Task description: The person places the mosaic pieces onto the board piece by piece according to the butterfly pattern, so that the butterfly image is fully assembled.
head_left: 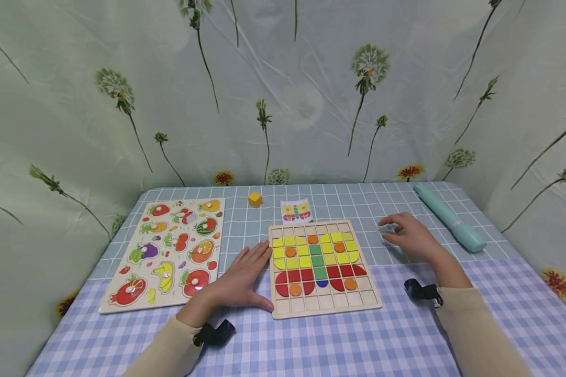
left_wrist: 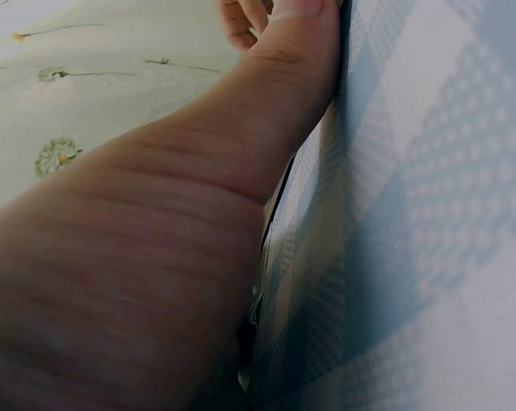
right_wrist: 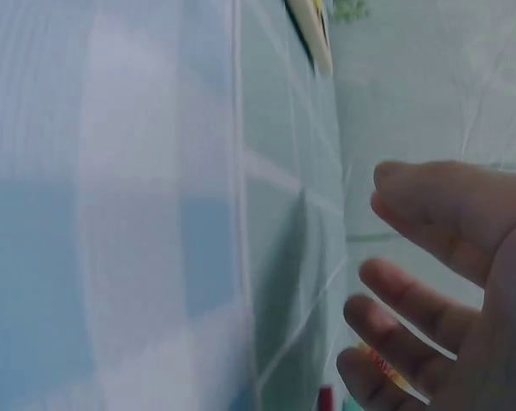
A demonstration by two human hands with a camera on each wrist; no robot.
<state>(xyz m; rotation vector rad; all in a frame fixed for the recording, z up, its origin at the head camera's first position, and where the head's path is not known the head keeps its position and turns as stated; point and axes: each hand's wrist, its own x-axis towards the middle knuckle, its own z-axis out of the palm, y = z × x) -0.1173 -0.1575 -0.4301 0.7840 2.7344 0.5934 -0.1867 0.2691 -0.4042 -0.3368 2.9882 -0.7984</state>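
A wooden grid board (head_left: 328, 303) lies on the table, bearing flat yellow (head_left: 289, 240), red (head_left: 281, 277), green (head_left: 316, 260), orange (head_left: 351, 284) and blue tiles laid out as a butterfly. My left hand (head_left: 242, 280) rests along the board's left edge, its fingers stretched out and its thumb at the lower left corner. Off the board's right side, my right hand (head_left: 412, 238) hovers over the cloth with loosely bent fingers and holds nothing. The right wrist view shows those fingers (right_wrist: 420, 308) apart. Behind the board stands a small card (head_left: 297, 211) with a butterfly picture.
On the left lies a fruit peg puzzle (head_left: 169, 256), close to my left forearm. A yellow cube (head_left: 255, 199) sits at the back. A rolled teal bundle (head_left: 450, 217) lies at the back right. Checked cloth (head_left: 311, 351) covers the table front, and a flower-print curtain (head_left: 301, 104) hangs behind.
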